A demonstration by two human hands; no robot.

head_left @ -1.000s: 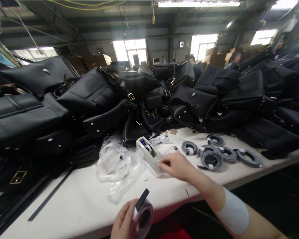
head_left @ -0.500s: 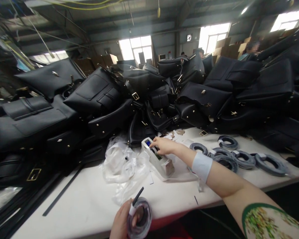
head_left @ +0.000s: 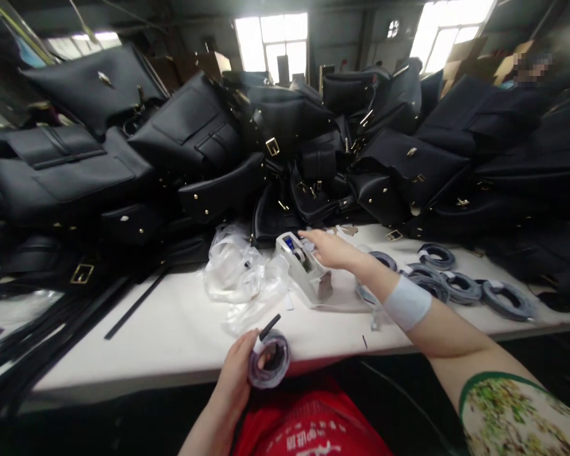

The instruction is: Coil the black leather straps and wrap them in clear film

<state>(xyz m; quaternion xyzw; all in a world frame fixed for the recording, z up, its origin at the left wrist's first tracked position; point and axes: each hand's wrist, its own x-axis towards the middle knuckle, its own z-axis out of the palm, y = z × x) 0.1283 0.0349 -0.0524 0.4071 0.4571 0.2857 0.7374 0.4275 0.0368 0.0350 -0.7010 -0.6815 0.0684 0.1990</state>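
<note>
At the table's front edge, my left hand (head_left: 239, 364) is closed around a coiled strap (head_left: 279, 370) wrapped in clear film, with a white band on it and one dark end sticking up. My right hand (head_left: 333, 249) is beside the top of a grey-white tape dispenser (head_left: 308, 288) that has a blue part near its upper end. Its fingers reach out to the left, the index finger extended and apart from the thumb. I see nothing held there, though a thin piece of tape could be too small to make out.
Crumpled clear plastic bags (head_left: 235, 269) lie left of the dispenser. Several coiled straps (head_left: 506, 301) rest on the white table (head_left: 171, 342) to the right. Black bags (head_left: 190, 130) are heaped along the back. Long black strips (head_left: 71, 329) lie at the left.
The view has tilted down. My right hand has come off the dispenser's top to its right side, with its fingers straighter. My left hand still holds the coiled strap.
</note>
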